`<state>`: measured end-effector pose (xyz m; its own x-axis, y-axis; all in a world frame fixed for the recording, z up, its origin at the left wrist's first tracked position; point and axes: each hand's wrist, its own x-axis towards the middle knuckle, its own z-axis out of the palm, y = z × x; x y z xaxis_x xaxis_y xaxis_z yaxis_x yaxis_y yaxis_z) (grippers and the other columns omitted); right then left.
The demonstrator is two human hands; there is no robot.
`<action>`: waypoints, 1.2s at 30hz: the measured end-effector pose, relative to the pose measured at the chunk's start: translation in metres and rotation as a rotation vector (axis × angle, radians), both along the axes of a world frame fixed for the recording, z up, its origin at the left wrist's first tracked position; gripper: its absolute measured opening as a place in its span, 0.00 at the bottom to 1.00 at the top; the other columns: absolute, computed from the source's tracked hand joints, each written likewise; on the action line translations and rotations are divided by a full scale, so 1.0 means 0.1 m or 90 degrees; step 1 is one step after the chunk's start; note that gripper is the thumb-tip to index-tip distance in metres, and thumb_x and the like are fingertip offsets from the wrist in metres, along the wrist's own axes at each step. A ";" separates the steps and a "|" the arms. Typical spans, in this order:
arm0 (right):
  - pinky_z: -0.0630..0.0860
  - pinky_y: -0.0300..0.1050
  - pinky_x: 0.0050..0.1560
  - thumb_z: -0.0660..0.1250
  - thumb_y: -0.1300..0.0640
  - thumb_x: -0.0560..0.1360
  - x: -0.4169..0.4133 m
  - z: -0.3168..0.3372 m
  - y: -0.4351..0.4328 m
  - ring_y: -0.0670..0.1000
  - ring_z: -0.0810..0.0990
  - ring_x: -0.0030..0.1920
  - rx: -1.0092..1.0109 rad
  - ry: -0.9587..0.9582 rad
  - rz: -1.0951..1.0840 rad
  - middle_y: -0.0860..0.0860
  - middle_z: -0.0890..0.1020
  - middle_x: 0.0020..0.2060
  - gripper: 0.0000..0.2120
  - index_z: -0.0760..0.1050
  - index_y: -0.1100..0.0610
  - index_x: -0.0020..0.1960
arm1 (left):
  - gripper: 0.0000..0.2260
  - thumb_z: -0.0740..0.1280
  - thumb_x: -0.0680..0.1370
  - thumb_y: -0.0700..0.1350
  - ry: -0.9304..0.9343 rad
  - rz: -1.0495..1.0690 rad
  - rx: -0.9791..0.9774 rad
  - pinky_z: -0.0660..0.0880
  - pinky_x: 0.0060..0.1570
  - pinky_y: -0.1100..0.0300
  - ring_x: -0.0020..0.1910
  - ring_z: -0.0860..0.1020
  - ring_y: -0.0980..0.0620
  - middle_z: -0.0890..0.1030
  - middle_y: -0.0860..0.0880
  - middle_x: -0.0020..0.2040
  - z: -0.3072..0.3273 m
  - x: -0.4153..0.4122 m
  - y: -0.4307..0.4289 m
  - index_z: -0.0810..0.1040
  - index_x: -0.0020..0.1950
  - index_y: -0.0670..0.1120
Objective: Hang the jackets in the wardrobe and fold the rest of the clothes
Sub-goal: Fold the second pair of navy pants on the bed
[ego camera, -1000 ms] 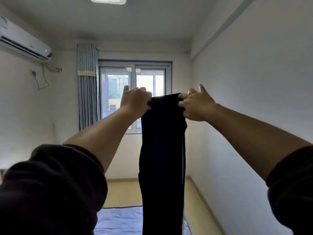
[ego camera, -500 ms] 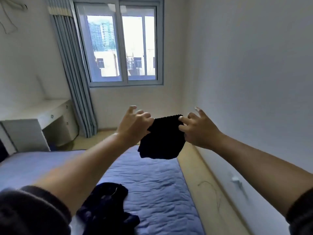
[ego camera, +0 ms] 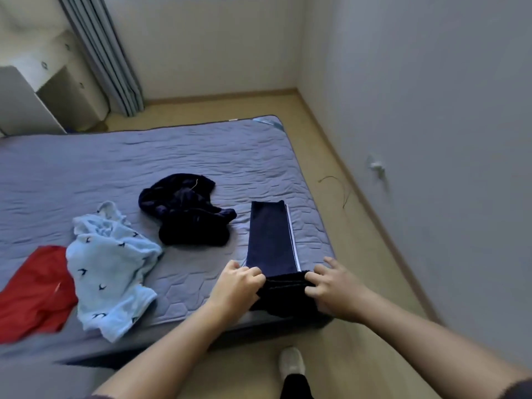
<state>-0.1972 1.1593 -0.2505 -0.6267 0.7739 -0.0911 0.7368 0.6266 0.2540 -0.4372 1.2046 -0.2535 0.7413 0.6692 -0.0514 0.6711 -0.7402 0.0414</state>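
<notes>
"Head view, first item: where do the navy trousers (ego camera: 270, 237) lie?" asks the first observer.

"Flat on the bed (ego camera: 144, 156), near its right edge. The legs run away from the person, with a white stripe along the right side. The near end is bunched at the bed's front edge," the second replies.

"Grip state?"

"On the left hand (ego camera: 237, 286) the grip is clenched into the left side of the bunched end. On the right hand (ego camera: 335, 292) the grip pinches the right side, fingertips on the cloth."

"Other items?"

"A dark crumpled garment (ego camera: 187, 214) lies just left of the trousers, apart from them. A light blue printed garment (ego camera: 112, 269) lies further left, overlapping a red garment (ego camera: 34, 286). One light shoe (ego camera: 291, 362) is on the floor below."
</notes>
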 end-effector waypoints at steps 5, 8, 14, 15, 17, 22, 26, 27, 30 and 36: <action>0.76 0.43 0.42 0.70 0.50 0.62 0.12 0.09 0.16 0.53 0.78 0.39 -0.109 0.110 -0.044 0.49 0.79 0.38 0.05 0.77 0.51 0.35 | 0.08 0.70 0.70 0.43 -0.117 0.062 -0.194 0.68 0.41 0.57 0.42 0.76 0.46 0.76 0.52 0.44 -0.06 -0.01 0.17 0.71 0.43 0.49; 0.73 0.46 0.47 0.67 0.59 0.70 0.29 0.02 0.62 0.55 0.76 0.46 -0.238 0.280 -0.125 0.53 0.77 0.45 0.04 0.78 0.59 0.43 | 0.09 0.69 0.73 0.39 -0.233 0.148 -0.300 0.72 0.46 0.52 0.45 0.74 0.46 0.73 0.51 0.44 -0.11 0.12 0.58 0.69 0.45 0.48; 0.77 0.45 0.46 0.68 0.69 0.69 0.56 -0.64 2.01 0.51 0.76 0.43 -0.343 0.662 -0.331 0.48 0.73 0.44 0.12 0.73 0.53 0.42 | 0.12 0.62 0.77 0.35 -0.370 0.327 -0.444 0.69 0.41 0.56 0.39 0.71 0.50 0.75 0.47 0.47 -0.71 0.54 1.92 0.64 0.52 0.51; 0.77 0.45 0.46 0.68 0.68 0.70 0.61 -0.81 2.29 0.52 0.78 0.44 -0.358 0.723 -0.386 0.47 0.73 0.44 0.14 0.71 0.51 0.43 | 0.13 0.60 0.78 0.36 -0.386 0.349 -0.457 0.70 0.43 0.56 0.41 0.72 0.50 0.75 0.46 0.51 -0.88 0.63 2.20 0.63 0.56 0.52; 0.78 0.42 0.43 0.69 0.66 0.72 0.72 -1.18 2.88 0.51 0.80 0.44 -0.391 0.827 -0.479 0.47 0.75 0.47 0.14 0.70 0.48 0.46 | 0.16 0.58 0.80 0.37 -0.405 0.399 -0.476 0.72 0.45 0.56 0.44 0.75 0.48 0.73 0.44 0.58 -1.20 0.80 2.76 0.60 0.63 0.53; 0.76 0.38 0.44 0.70 0.60 0.73 0.90 -2.11 4.27 0.48 0.81 0.48 -0.384 0.969 -0.594 0.45 0.75 0.54 0.18 0.69 0.44 0.56 | 0.21 0.57 0.82 0.42 -0.497 0.517 -0.453 0.72 0.49 0.61 0.49 0.75 0.51 0.68 0.42 0.68 -2.04 1.16 4.06 0.55 0.73 0.53; 0.68 0.41 0.59 0.70 0.55 0.75 0.93 -3.24 4.60 0.52 0.70 0.67 -0.431 0.899 -0.758 0.50 0.66 0.69 0.35 0.55 0.50 0.76 | 0.29 0.61 0.81 0.49 -0.493 0.693 -0.407 0.65 0.66 0.54 0.70 0.66 0.45 0.63 0.43 0.74 -3.08 1.05 4.42 0.50 0.77 0.48; 0.65 0.44 0.65 0.70 0.56 0.75 0.89 -3.56 4.44 0.53 0.66 0.71 -0.463 0.858 -0.806 0.53 0.63 0.72 0.37 0.53 0.53 0.77 | 0.30 0.61 0.81 0.49 -0.456 0.753 -0.421 0.63 0.66 0.54 0.72 0.64 0.45 0.62 0.43 0.75 -3.39 0.97 4.26 0.50 0.78 0.47; 0.60 0.47 0.71 0.71 0.57 0.74 0.74 -4.32 3.65 0.55 0.63 0.73 -0.574 0.775 -0.947 0.59 0.62 0.74 0.38 0.52 0.59 0.77 | 0.31 0.65 0.79 0.49 -0.307 0.839 -0.521 0.64 0.69 0.50 0.71 0.66 0.43 0.65 0.42 0.74 -4.17 0.73 3.39 0.55 0.76 0.42; 0.72 0.38 0.48 0.70 0.60 0.74 0.56 -4.82 2.79 0.46 0.77 0.47 -0.576 0.759 -1.019 0.49 0.79 0.51 0.22 0.67 0.58 0.66 | 0.17 0.70 0.75 0.49 -0.319 0.865 -0.558 0.69 0.48 0.59 0.51 0.74 0.52 0.74 0.52 0.54 -4.62 0.47 2.47 0.69 0.60 0.48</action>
